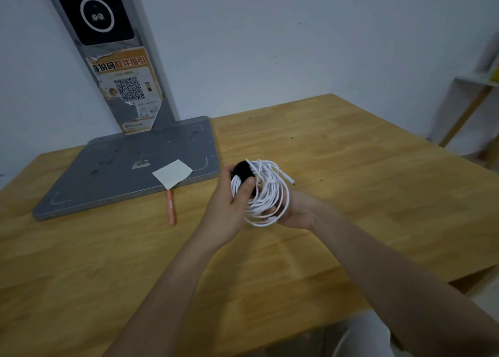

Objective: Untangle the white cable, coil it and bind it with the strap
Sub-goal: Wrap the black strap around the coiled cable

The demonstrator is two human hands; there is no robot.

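1. Most of the job looked done: the cable (266, 192) was already wound into a round coil, held above the table (351, 154) just right of the frame's centre, with no tangle showing.
2. You had the black strap (243, 172) wrapped over the coil's upper left side; whether it was fully fastened could not be told, so closing it seemed to be what was left.
3. One plug end (290, 181) stuck out loose at the coil's right.
4. Your left hand (232, 203) reached in from lower centre, its thumb (244, 192) pressed over the strap and fingers curled behind, pinching strap and coil together.
5. Your right hand (297, 211) lay palm up under the coil's lower right, cradling it; its fingers were hidden behind the loops, so I cannot tell how they lay.
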